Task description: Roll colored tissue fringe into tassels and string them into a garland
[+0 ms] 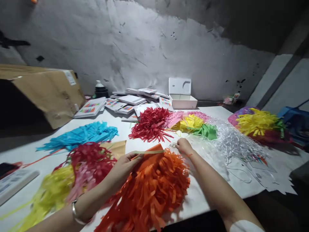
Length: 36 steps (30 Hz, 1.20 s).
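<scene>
Left hand (129, 161) grips orange fringe (159, 183) by top edge, pale strip (149, 152) along it, over worktop (198, 195). Right hand (185, 147) curled, contents unclear. Likely handling edge; next move calls for steady left grip.

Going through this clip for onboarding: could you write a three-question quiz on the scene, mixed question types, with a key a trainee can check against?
1. Multiple choice: what colour is the fringed bundle that the left hand holds?
a) blue
b) orange
c) green

2. True or false: in the picture, the cardboard box stands farther left than the open white box.

3. Short answer: on which of the person's sides, left or right, is the silver bangle worn?

Key:
1. b, orange
2. True
3. Left
</scene>
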Each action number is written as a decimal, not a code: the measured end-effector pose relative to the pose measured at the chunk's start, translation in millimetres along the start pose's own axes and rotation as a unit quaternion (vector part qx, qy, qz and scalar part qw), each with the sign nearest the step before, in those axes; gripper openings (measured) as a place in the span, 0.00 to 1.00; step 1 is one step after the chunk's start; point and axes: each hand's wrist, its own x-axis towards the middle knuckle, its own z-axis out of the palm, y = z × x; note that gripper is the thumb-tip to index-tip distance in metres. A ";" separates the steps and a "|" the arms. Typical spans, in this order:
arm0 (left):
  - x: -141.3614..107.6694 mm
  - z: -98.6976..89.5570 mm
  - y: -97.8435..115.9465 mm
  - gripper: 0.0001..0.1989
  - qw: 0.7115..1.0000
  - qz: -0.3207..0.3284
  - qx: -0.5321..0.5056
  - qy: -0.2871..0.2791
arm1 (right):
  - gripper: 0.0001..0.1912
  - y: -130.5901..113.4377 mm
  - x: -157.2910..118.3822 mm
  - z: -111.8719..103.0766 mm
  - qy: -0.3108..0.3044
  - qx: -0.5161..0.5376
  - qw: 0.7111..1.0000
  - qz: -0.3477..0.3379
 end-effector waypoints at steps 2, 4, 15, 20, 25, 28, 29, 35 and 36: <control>-7.6 -2.5 -4.6 0.22 1.000 -0.004 -0.014 0.000 | 0.14 -10.3 -15.1 -16.3 0.028 0.003 0.999 -0.024; -14.5 -1.4 -9.4 0.21 0.999 -0.012 -0.036 0.005 | 0.09 -30.9 -43.2 -29.8 0.074 0.010 0.996 -0.057; -47.3 28.8 -28.8 0.18 0.992 0.073 -0.079 -0.065 | 0.10 -123.3 -192.5 -6.5 0.328 0.071 0.898 -0.283; -49.6 33.0 -41.5 0.22 0.983 0.153 -0.018 -0.104 | 0.06 -98.5 -191.4 -5.1 0.306 0.269 0.891 -0.200; -48.1 37.0 -46.2 0.17 0.975 0.182 -0.013 -0.127 | 0.05 -85.1 -190.6 -4.2 0.211 0.389 0.882 -0.165; -47.8 38.6 -45.5 0.16 0.975 0.190 0.013 -0.117 | 0.08 -82.0 -191.7 -6.2 0.308 0.294 0.880 -0.208; -47.8 39.0 -45.1 0.16 0.975 0.191 0.022 -0.113 | 0.10 -81.8 -192.7 -7.4 0.348 0.244 0.875 -0.233; -48.0 40.6 -43.2 0.14 0.974 0.206 0.035 -0.091 | 0.09 -88.6 -202.8 -8.9 0.380 0.075 0.873 -0.296; -48.0 41.0 -43.2 0.13 0.974 0.207 0.036 -0.087 | 0.09 -90.4 -204.4 -7.3 0.380 0.074 0.878 -0.281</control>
